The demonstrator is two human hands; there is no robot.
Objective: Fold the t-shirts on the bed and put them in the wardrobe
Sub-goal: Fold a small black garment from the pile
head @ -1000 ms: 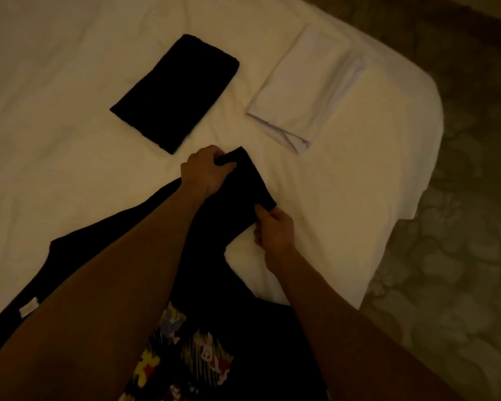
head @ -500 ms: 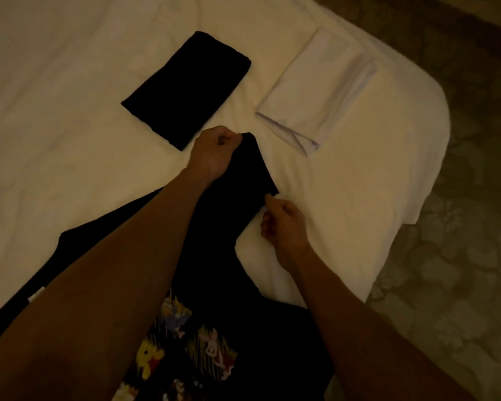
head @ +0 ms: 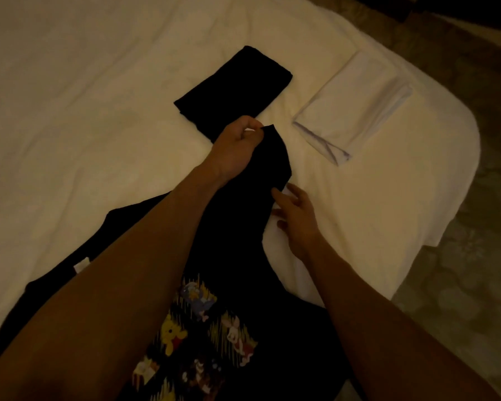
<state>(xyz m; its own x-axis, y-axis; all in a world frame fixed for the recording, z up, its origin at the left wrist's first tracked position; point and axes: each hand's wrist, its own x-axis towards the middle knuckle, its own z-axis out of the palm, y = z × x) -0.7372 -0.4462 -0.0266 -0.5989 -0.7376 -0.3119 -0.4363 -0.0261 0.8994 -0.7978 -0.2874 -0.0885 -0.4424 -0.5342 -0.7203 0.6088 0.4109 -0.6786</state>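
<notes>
Black cotton, a t-shirt with a cartoon print (head: 214,285), lies spread across the near edge of the white-sheeted bed (head: 84,125). The left hand (head: 237,149) pinches the tip of its sleeve, lifted toward the middle of the bed. The right hand (head: 295,215) has its fingers loosely spread, touching the sleeve's lower edge. Beyond them lie a folded black t-shirt (head: 235,88) and, toward the bed's right corner, a folded white t-shirt (head: 356,102).
</notes>
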